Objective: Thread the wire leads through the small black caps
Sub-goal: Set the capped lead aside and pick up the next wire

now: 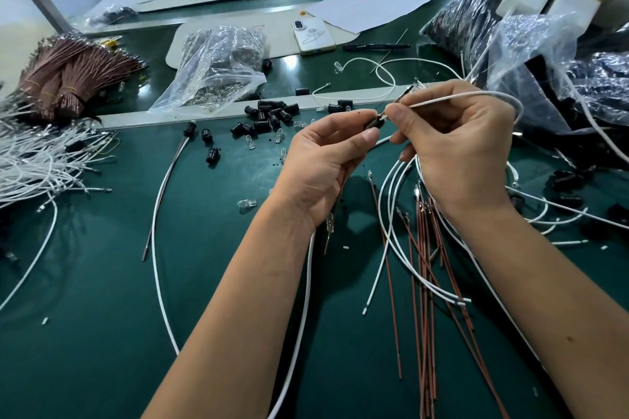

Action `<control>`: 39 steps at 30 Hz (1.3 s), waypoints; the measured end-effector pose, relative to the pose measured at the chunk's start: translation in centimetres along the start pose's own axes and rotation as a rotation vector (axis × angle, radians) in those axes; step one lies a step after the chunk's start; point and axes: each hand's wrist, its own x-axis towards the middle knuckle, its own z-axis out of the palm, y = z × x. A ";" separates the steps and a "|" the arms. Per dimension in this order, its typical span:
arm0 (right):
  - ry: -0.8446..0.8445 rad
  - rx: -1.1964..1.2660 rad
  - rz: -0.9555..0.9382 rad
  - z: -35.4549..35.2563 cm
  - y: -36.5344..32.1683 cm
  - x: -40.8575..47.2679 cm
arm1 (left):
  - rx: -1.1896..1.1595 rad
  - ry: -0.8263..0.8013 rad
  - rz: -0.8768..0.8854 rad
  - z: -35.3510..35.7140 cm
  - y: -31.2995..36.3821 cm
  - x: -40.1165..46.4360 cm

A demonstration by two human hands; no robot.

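Above the green worktop, both hands meet at the middle of the view. The left hand pinches a small black cap between thumb and fingertips. The right hand pinches a white wire lead and a brown wire lead just beside the cap, their ends meeting its mouth; whether they have entered the cap cannot be told. The white lead arcs away over the right hand's knuckles.

Beyond the hands, a scatter of loose black caps lies near a raised grey strip, with small clear bulbs among them. Loose brown wires and white wires lie crossed under the right forearm. At far left sit a bundle of brown wires and a heap of white wires. A clear bag of bulbs and a white phone lie further back.
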 end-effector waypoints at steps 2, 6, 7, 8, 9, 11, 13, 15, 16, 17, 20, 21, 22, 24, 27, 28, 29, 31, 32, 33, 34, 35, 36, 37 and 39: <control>-0.001 -0.007 0.004 -0.1 0.0 0.0 | -0.005 0.010 0.016 0.0 0.0 0.0; -0.025 -0.011 0.006 -0.1 -0.1 0.1 | -0.012 0.009 0.043 0.0 0.0 0.0; -0.029 -0.003 0.012 0.0 -0.1 0.1 | -0.007 0.008 0.049 0.0 0.0 0.0; -0.032 0.011 0.023 0.0 -0.1 0.0 | -0.004 0.008 0.054 0.0 0.0 0.0; -0.032 0.031 0.038 0.1 -0.1 0.0 | -0.002 0.010 0.059 0.0 0.0 0.0; -0.031 0.064 0.068 0.1 -0.2 -0.1 | 0.012 0.020 0.070 0.0 0.0 -0.1; -0.041 0.082 0.105 0.1 -0.2 -0.1 | 0.039 0.036 0.086 0.0 0.0 -0.1; -0.054 0.108 0.165 0.2 -0.2 -0.1 | 0.065 0.049 0.108 -0.1 -0.1 -0.1; -0.065 0.126 0.200 0.2 -0.2 0.0 | 0.078 0.051 0.120 -0.1 -0.1 -0.1; -0.082 0.153 0.236 0.1 -0.2 0.1 | 0.089 0.052 0.132 -0.2 0.0 0.0; -0.159 0.224 0.320 -0.3 -0.2 0.4 | 0.114 0.042 0.171 -0.5 0.1 0.0; -0.178 0.234 0.336 -0.3 -0.2 0.5 | 0.125 0.036 0.183 -0.6 0.1 0.0; -0.191 0.241 0.349 -0.4 -0.2 0.6 | 0.133 0.029 0.190 -0.6 0.2 0.0; -0.210 0.246 0.370 -0.4 0.0 0.6 | 0.137 0.018 0.196 -0.7 0.2 0.0; -0.212 0.245 0.368 -0.3 0.1 0.5 | 0.134 0.013 0.200 -0.6 0.1 0.0; -0.208 0.242 0.361 -0.3 0.1 0.4 | 0.134 0.011 0.202 -0.6 0.1 0.0; -0.201 0.235 0.351 -0.3 0.2 0.4 | 0.133 0.011 0.204 -0.6 0.1 0.0; -0.179 0.203 0.327 -0.3 0.3 0.4 | 0.138 0.016 0.211 -0.6 0.0 0.1; -0.163 0.173 0.305 -0.2 0.4 0.4 | 0.150 0.024 0.218 -0.6 -0.1 0.1; -0.146 0.134 0.274 -0.2 0.6 0.4 | 0.170 0.032 0.226 -0.6 -0.1 0.1; -0.131 0.096 0.243 -0.2 0.7 0.4 | 0.191 0.038 0.234 -0.6 -0.2 0.1; -0.116 0.065 0.218 -0.1 0.8 0.3 | 0.207 0.043 0.238 -0.5 -0.3 0.1; -0.104 0.044 0.205 0.0 0.8 0.3 | 0.215 0.048 0.237 -0.5 -0.3 0.1; -0.096 0.033 0.201 0.1 0.8 0.2 | 0.219 0.056 0.233 -0.5 -0.3 0.1; -0.103 0.031 0.201 0.2 0.8 0.1 | 0.221 0.081 0.222 -0.6 -0.2 0.1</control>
